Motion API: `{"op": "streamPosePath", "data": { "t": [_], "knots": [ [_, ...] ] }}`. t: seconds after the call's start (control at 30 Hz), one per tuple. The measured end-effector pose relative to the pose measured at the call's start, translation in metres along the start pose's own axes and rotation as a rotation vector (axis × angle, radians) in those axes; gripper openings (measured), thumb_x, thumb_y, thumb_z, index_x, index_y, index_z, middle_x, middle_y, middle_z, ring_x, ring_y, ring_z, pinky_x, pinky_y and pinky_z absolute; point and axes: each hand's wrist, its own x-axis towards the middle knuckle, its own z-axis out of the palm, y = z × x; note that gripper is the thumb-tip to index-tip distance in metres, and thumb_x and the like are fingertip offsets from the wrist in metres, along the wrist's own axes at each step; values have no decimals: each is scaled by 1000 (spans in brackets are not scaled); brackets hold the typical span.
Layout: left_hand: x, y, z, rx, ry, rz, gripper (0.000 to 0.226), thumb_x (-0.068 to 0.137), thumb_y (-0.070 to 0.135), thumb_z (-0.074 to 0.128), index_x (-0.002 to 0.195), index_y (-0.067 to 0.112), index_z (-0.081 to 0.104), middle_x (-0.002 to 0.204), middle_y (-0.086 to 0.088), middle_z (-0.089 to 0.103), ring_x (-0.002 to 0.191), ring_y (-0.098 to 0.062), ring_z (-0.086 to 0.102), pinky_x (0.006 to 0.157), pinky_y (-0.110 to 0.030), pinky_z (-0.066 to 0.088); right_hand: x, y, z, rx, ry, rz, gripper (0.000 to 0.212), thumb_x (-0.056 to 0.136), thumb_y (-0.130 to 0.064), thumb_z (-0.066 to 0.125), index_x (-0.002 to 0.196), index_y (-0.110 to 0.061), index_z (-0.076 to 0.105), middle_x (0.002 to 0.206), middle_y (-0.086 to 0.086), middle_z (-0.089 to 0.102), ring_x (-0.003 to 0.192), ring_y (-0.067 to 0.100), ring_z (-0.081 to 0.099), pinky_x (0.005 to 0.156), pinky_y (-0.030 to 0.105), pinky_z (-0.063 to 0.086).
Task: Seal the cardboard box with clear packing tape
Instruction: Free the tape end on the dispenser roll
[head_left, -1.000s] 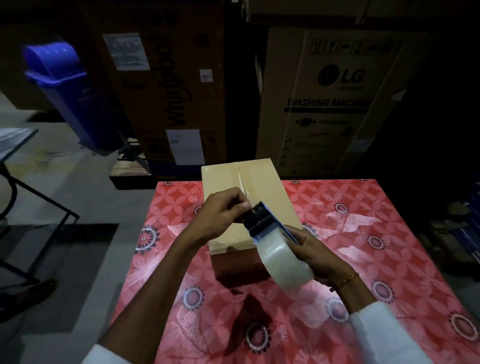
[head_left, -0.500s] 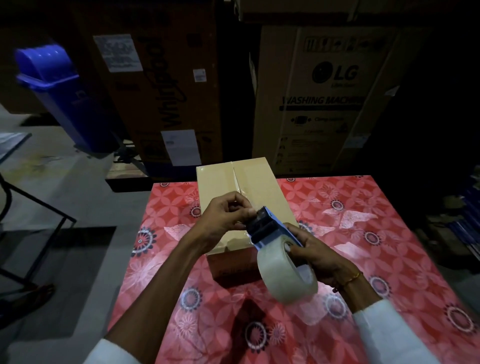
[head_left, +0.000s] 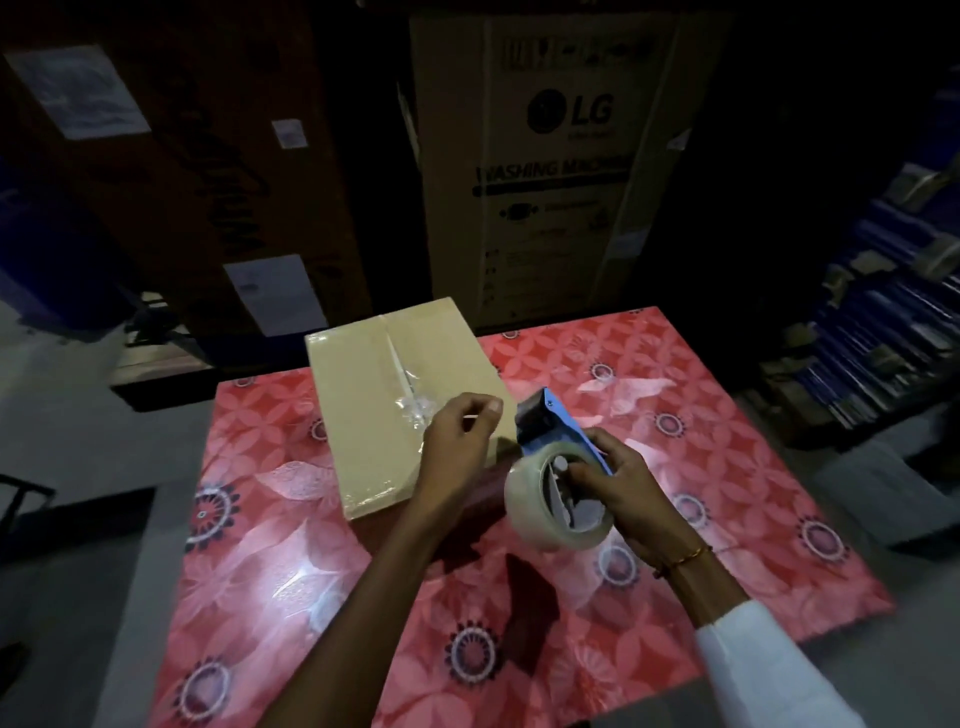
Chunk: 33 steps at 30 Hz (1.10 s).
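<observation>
A tan cardboard box (head_left: 374, 415) lies closed on the red flowered table (head_left: 701, 426), its flaps meeting in a centre seam. A crumpled bit of clear tape (head_left: 413, 410) sits on that seam. My right hand (head_left: 618, 488) grips a blue tape dispenser (head_left: 550, 423) loaded with a clear tape roll (head_left: 545, 504), held just right of the box's near corner. My left hand (head_left: 460, 441) hovers over the box's near right edge, thumb and forefinger pinched on a thin pale strip, apparently the tape's free end, just left of the dispenser head.
Tall appliance cartons stand behind the table, one a washing machine carton (head_left: 561, 171). Stacked blue items (head_left: 893, 322) fill shelves on the right. Grey floor (head_left: 67, 395) lies to the left. The room is dim.
My head has moved closer and rightward. The left hand has drawn a little away from the dispenser head, fingers still pinched. The right hand has turned the roll's open side toward me.
</observation>
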Motion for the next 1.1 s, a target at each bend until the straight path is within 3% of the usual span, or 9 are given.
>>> {"op": "streamPosePath", "data": {
  "t": [0.13,0.2,0.33,0.47,0.6,0.7,0.8,0.97,1.1],
  "knots": [
    [6,-12,48,-53,-163,-85,21,85,38,61,94,24,73,84,5,72,79,-17,66,81,-43,55,-3,12,-31,-97,103,-5,21,88,4,66,106,-6,68,87,29,69,71,28,63,71,44,53],
    [9,-15,72,0,-207,-66,25,87,38,59,101,24,74,96,4,75,87,-16,68,83,-42,55,-2,19,-48,-139,158,-6,20,87,3,68,105,-7,68,89,31,69,67,26,62,68,42,51],
    [20,-18,119,50,-286,-79,22,96,24,58,111,15,70,109,-4,72,98,-18,66,86,-37,53,0,32,-87,-198,280,0,16,85,-7,74,99,-8,67,83,27,70,62,23,61,62,39,50],
    [32,-27,170,57,-342,-139,19,95,23,60,111,17,69,105,4,69,100,-23,67,87,-42,55,3,49,-135,-247,330,25,11,85,-14,74,94,-11,67,77,15,69,64,22,61,63,43,49],
    [38,-40,216,11,-374,-205,19,93,27,64,110,18,69,111,1,68,93,-19,68,84,-42,55,11,68,-181,-369,378,65,20,78,-35,76,92,-22,69,93,2,71,87,27,68,76,52,57],
    [43,-52,246,-41,-375,-294,19,92,21,65,109,15,70,102,2,71,81,-13,66,79,-36,54,19,79,-209,-402,404,118,19,73,-32,79,87,-22,69,89,2,73,85,26,70,76,52,58],
    [47,-58,269,-47,-388,-350,24,93,19,63,116,13,68,108,-4,71,76,-9,64,68,-23,51,25,85,-228,-447,412,143,19,71,-30,80,84,-19,69,85,5,71,80,25,69,74,49,57],
    [51,-64,291,-43,-415,-384,17,95,16,59,109,22,67,107,0,70,81,-8,67,68,-21,52,35,94,-244,-499,425,172,26,71,-33,80,89,-18,71,92,6,69,81,20,67,70,34,56],
    [54,-69,299,-21,-402,-384,26,96,10,57,121,14,64,107,6,66,85,0,65,64,-8,50,40,103,-249,-532,421,199,23,73,-32,82,88,-20,70,91,3,69,79,18,66,72,37,56]
  ]
}}
